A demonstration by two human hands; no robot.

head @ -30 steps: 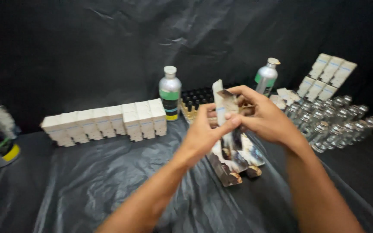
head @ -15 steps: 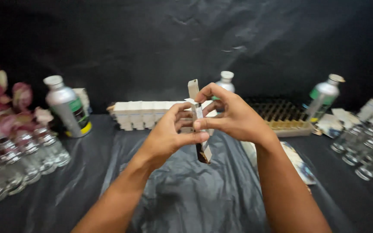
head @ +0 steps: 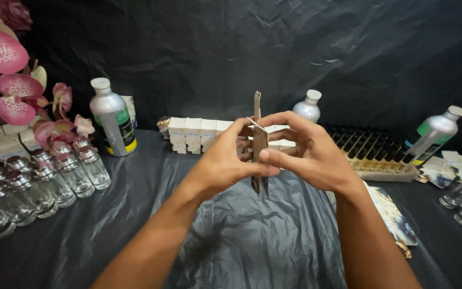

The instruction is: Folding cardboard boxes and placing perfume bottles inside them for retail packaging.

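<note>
a brown carton [head: 259,144], white boxes [head: 193,134], pink spotted flowers [head: 6,53], silver bottle [head: 112,116] with green-yellow label.

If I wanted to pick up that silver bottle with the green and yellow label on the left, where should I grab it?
Probably around the straight labelled body of the silver bottle, coming from the front right. It stands upright, and the glass vials crowd its left front.

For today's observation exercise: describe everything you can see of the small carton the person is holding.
The carton is a slim, flattened cardboard sleeve, brownish with a pale edge and a dark printed lower end. It stands upright, edge-on to the camera, one end flap sticking up. The left hand and right hand pinch it above the black sheet.
</note>
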